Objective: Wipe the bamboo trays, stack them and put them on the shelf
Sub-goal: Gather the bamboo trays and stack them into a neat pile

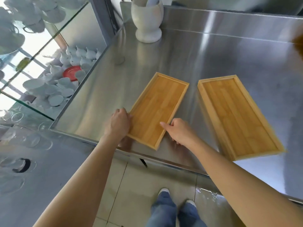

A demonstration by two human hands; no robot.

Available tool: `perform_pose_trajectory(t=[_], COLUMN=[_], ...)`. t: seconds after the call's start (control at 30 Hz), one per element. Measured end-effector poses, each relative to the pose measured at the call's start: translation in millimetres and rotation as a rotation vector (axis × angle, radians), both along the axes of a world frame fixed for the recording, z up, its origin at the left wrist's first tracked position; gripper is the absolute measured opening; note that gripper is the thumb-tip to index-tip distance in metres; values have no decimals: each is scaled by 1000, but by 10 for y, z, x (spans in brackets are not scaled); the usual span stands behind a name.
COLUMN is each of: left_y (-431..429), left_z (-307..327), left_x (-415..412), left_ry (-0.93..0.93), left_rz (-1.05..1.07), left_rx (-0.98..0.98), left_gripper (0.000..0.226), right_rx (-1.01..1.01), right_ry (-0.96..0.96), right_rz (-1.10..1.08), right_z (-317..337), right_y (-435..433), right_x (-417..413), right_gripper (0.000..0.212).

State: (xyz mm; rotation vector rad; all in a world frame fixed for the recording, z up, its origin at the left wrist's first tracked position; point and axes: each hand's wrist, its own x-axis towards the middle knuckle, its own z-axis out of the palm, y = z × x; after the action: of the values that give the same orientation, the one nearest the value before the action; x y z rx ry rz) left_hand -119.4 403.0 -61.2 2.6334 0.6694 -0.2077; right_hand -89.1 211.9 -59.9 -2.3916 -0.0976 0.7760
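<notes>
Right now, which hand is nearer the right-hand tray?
Right. The right hand is at the left tray's right rim, on the side facing the right-hand tray. The left hand is at that left tray's far rim.

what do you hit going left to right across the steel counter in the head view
left hand → left bamboo tray → right hand → right bamboo tray. The white mortar stands farther back, so it is left out of the order.
</notes>
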Motion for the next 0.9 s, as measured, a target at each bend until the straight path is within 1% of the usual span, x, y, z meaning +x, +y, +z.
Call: perform_pose_trajectory(t=[0.07,0.13,0.23,0.3,0.33,0.4,0.43,0.53,0.57,0.63,0.7,0.73,0.8,0.9], left_y=[-14,-50,-108,-131,-141,-161,-181,-229,-243,-268,-305,-338,-454,-743], left_z=[6,31,49,48,50,35,16,-87,-103,-104,-77,-53,60,349], left_x=[4,-4,-64,-76,-61,-6,20,55,52,29,-23,-47,-72,16], left_ry=[4,20,66,62,50,49,61,16,-10,-42,-85,-114,-172,-267], left_rz=[-55,-76,-73,-16,34,119,116,3,-24,-48,-21,4,79,174], left_rx=[18,26,23,-49,-129,-260,-247,27,87,114,90,67,-44,-223], left_gripper=[32,32,27,23,24,35,38,30,29,28,28,28,25,19], right_rx=[-42,-44,-39,-34,-24,-7,-7,-13,-14,6,32,35,44,52], right_ry=[-53,-82,-103,-139,-162,-211,-229,-275,-295,-336,-389,-422,-477,-541], right_rz=[7,-10,-25,-35,-50,-68,-66,-30,-15,5,37,60,80,-2], right_z=[-18,-26,-37,-43,-46,-55,-56,-63,-48,29,147,215,353,548], right_y=[64,77,25,-22,-38,-47,-39,-12,-16,-47,-96,-125,-215,-457], right_x=[-2,1,10,7,-2,-39,-66,-134,-139,-128,-110,-106,-76,110], right_gripper=[39,36,37,36,34,25,20,16,17,25,32,32,31,23])
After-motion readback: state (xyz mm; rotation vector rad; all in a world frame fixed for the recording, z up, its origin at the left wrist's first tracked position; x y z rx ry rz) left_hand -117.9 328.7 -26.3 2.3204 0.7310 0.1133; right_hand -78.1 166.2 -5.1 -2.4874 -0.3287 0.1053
